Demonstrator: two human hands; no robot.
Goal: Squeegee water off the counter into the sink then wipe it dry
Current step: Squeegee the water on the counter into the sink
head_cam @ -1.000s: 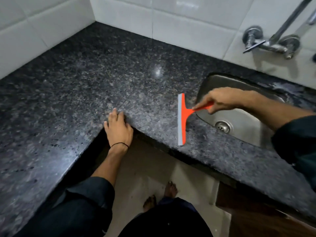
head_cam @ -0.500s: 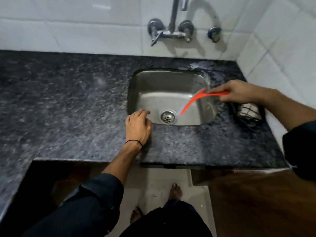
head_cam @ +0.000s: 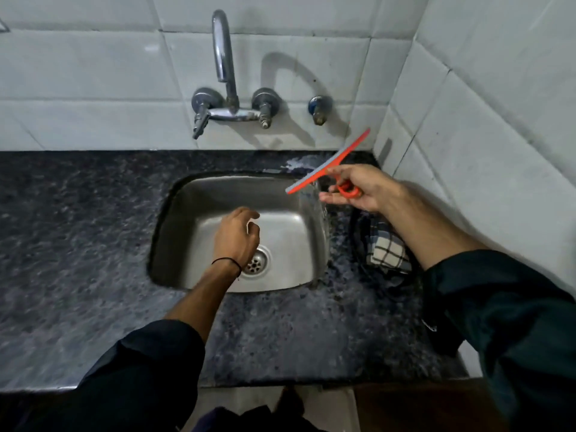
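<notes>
Now, the change: half a second ago the squeegee (head_cam: 327,162) hung low across the sink (head_cam: 174,232) with its blade down near the drain; it is now lifted clear, up over the sink's far right corner, its blade slanting from lower left to upper right in front of the wall tiles.
Right hand (head_cam: 358,190): it holds the squeegee's orange handle loosely, the handle's looped end showing in the palm, the fingers only half curled and the lower ones stretched out toward the sink.
Left hand (head_cam: 237,236): a moment ago it rested on the surface (head_cam: 78,244) at the sink's near rim; it now hovers over the basin, above the drain (head_cam: 257,263), fingers loosely curled, holding nothing.
Squeegee relative to the grip: the blade juts up and to the left of the right hand, off the surface and touching nothing else.
Cloth (head_cam: 386,247): a checked one lies bunched on the surface just right of the sink, partly under the right forearm, untouched.
Surface state: a wet smear shows behind the sink near the wall; elsewhere the dark speckled stone is too blurred to judge.
Meaning for the task: the lifted blade suggests a pass into the sink has just ended; either another pull or the switch to wiping dry comes next.
</notes>
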